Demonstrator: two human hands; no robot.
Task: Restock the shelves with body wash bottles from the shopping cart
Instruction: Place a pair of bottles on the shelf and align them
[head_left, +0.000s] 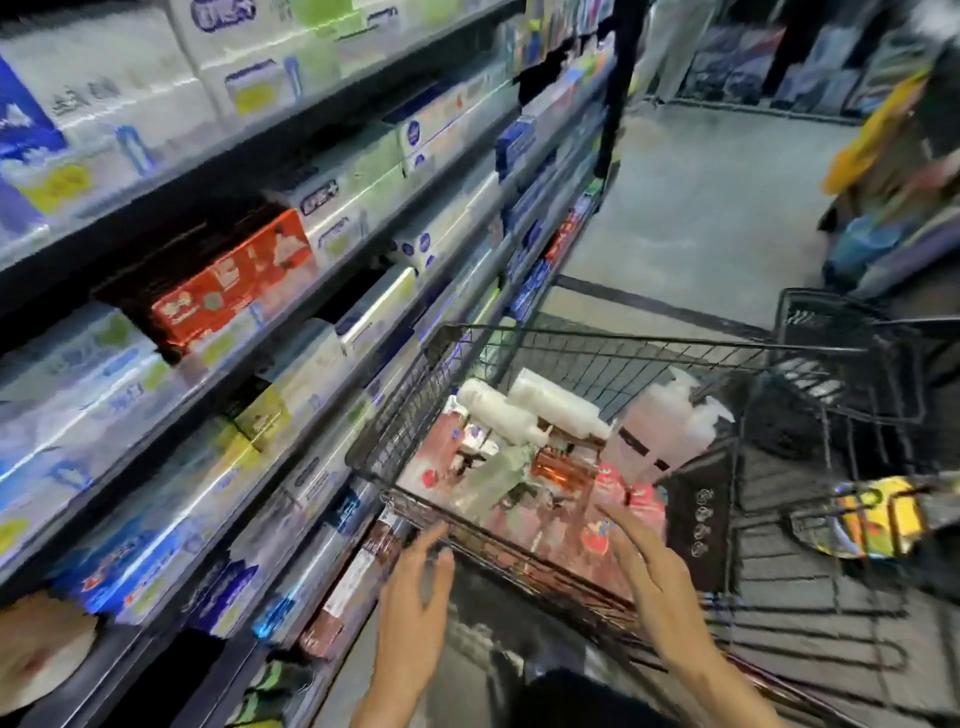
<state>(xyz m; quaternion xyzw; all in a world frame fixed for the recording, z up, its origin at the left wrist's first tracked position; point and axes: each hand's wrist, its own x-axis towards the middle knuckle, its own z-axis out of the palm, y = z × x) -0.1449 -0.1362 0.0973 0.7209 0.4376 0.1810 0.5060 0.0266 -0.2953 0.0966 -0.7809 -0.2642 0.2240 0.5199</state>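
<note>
A black wire shopping cart (613, 343) stands in the aisle beside the shelves. Inside it lie white pump bottles (524, 410), pale pink bottles (654, 431), a copper-coloured bottle (561, 470) and red-and-pink packs (618, 499). My left hand (415, 597) hovers open just outside the cart's near-left corner, fingers straight, holding nothing. My right hand (649, 566) reaches over the cart's near rim with fingers spread, just above the red-and-pink packs, also empty. The whole view is motion-blurred.
Dark shelves (291, 332) packed with boxed goods run along the left, with a red box (234, 280) among white and blue ones. A second black cart (857, 374) sits to the right. A yellow-clad person (878, 135) stands at the far right on the grey floor.
</note>
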